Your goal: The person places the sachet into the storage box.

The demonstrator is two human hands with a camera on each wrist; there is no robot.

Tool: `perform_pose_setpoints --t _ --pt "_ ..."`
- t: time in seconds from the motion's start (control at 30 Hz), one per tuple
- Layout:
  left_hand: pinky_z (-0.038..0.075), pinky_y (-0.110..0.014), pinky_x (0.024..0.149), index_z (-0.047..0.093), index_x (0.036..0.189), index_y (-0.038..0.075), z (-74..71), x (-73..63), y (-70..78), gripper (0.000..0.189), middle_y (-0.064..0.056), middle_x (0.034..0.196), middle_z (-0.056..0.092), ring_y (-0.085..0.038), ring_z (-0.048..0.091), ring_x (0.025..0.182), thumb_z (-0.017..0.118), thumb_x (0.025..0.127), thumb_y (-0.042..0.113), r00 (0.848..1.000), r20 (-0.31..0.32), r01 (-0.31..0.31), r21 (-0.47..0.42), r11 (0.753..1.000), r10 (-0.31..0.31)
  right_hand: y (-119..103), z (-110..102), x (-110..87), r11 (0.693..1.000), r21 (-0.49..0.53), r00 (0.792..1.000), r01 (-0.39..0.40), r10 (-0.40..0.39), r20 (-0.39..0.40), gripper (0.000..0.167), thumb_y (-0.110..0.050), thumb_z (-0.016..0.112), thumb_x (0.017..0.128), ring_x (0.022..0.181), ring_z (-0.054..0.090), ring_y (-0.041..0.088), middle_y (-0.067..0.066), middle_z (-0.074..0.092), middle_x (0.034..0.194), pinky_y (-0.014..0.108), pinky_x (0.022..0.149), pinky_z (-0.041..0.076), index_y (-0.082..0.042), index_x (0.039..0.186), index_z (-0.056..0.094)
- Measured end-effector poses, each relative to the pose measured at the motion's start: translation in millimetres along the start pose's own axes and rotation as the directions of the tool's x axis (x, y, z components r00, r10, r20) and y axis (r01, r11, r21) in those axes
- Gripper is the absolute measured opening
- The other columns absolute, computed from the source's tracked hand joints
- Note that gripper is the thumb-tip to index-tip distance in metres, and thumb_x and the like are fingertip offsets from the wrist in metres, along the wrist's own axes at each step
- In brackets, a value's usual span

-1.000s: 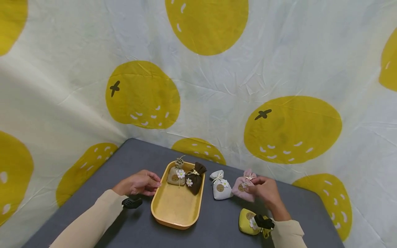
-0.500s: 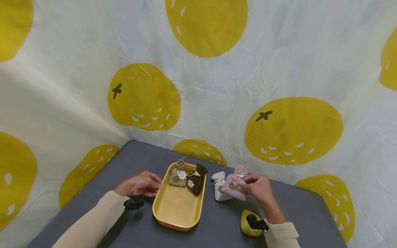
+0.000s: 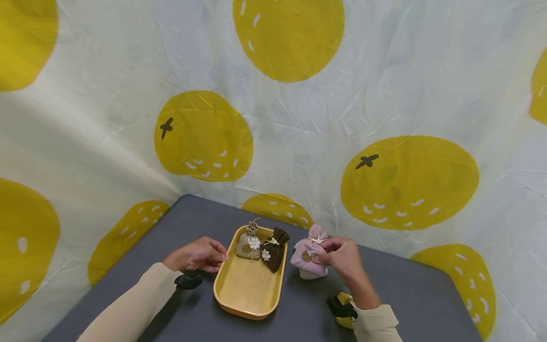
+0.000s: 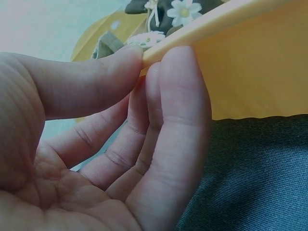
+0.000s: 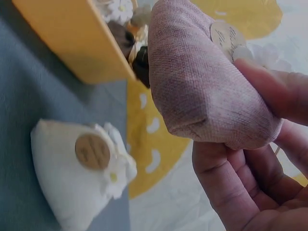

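My left hand point(image 3: 198, 255) pinches the left rim of a yellow tray point(image 3: 248, 289) between thumb and fingers, as the left wrist view shows up close. Inside the tray's far end lie a beige sachet point(image 3: 245, 247) and a dark brown sachet point(image 3: 277, 249), each tied with cord and bearing a white flower. My right hand point(image 3: 342, 259) pinches a pink sachet point(image 3: 306, 254) with a round label, held up off the table. Behind it in the head view is a white sachet point(image 5: 72, 168), mostly hidden there but plain in the right wrist view, standing on the table.
A yellow-green sachet point(image 3: 344, 323) lies partly hidden under the right wrist and its black wrist camera point(image 3: 342, 308). The grey table point(image 3: 201, 323) meets a hanging cloth point(image 3: 299, 123) printed with yellow fruit along its back and left edges.
My right hand has carried the pink sachet leftward toward the tray, from beside the white sachet to in front of it. The left hand keeps its pinch on the tray rim.
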State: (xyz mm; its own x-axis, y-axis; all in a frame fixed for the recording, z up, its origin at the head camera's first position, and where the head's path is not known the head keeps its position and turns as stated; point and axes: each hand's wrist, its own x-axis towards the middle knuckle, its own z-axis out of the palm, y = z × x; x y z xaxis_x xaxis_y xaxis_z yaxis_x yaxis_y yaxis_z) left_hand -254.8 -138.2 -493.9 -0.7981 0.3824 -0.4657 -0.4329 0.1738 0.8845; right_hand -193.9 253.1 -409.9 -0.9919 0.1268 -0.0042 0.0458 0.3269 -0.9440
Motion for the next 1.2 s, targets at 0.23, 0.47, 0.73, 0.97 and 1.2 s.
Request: perform_pose_setpoints --t 0.23,0.47,0.73,0.97,1.2 --pt "0.062 -0.029 0.065 0.068 0.110 -0.004 -3.1 0.0 -2.7 0.018 -0.008 0.087 0.073 -0.014 0.068 0.067 0.072 0.094 0.002 1.000 0.001 -0.010 0.001 1.000 0.010 -6 23 2.5 1.000 0.008 0.999 0.028 -0.029 0.020 0.028 0.011 0.089 0.064 0.064 0.062 0.015 0.005 0.069 0.068 0.026 0.057 0.056 0.013 0.088 0.075" --pt "0.063 -0.029 0.065 0.067 0.111 -0.004 -3.4 -1.4 -3.5 0.019 -0.008 0.086 0.073 -0.013 0.067 0.067 0.072 0.094 0.003 1.000 -0.013 -0.015 0.011 1.000 0.015 -11 49 7.8 0.997 -0.003 0.997 0.072 -0.072 0.024 0.026 0.013 0.088 0.060 0.065 0.062 0.017 0.008 0.071 0.066 0.027 0.055 0.053 0.011 0.082 0.076" --pt "0.063 -0.030 0.066 0.068 0.110 -0.003 -1.2 1.3 -4.2 0.019 -0.008 0.087 0.073 -0.014 0.068 0.067 0.073 0.093 0.004 1.000 -0.017 -0.016 0.023 1.000 0.016 -14 73 11.8 0.998 0.000 0.997 0.066 -0.066 0.041 0.023 0.011 0.089 0.059 0.064 0.060 0.016 0.007 0.071 0.068 0.028 0.052 0.051 0.007 0.079 0.077" --pt "0.062 -0.029 0.065 0.067 0.112 -0.003 1.0 3.2 -2.3 0.021 -0.008 0.087 0.073 -0.014 0.068 0.068 0.073 0.094 0.004 1.000 -0.016 -0.021 0.013 1.000 0.021 -19 93 15.7 0.997 -0.019 0.997 0.074 -0.073 0.038 0.022 0.010 0.089 0.060 0.068 0.061 0.017 0.007 0.072 0.070 0.030 0.056 0.052 0.004 0.078 0.078" --pt "0.062 -0.029 0.064 0.067 0.110 -0.003 0.2 2.8 -4.2 0.018 -0.008 0.085 0.072 -0.014 0.067 0.068 0.073 0.094 0.003 1.000 -0.010 -0.018 0.009 1.000 0.018 -19 118 15.7 0.989 -0.055 0.989 0.135 -0.132 0.060 0.022 0.003 0.091 0.060 0.065 0.059 0.015 0.009 0.074 0.069 0.029 0.053 0.051 0.002 0.078 0.079"
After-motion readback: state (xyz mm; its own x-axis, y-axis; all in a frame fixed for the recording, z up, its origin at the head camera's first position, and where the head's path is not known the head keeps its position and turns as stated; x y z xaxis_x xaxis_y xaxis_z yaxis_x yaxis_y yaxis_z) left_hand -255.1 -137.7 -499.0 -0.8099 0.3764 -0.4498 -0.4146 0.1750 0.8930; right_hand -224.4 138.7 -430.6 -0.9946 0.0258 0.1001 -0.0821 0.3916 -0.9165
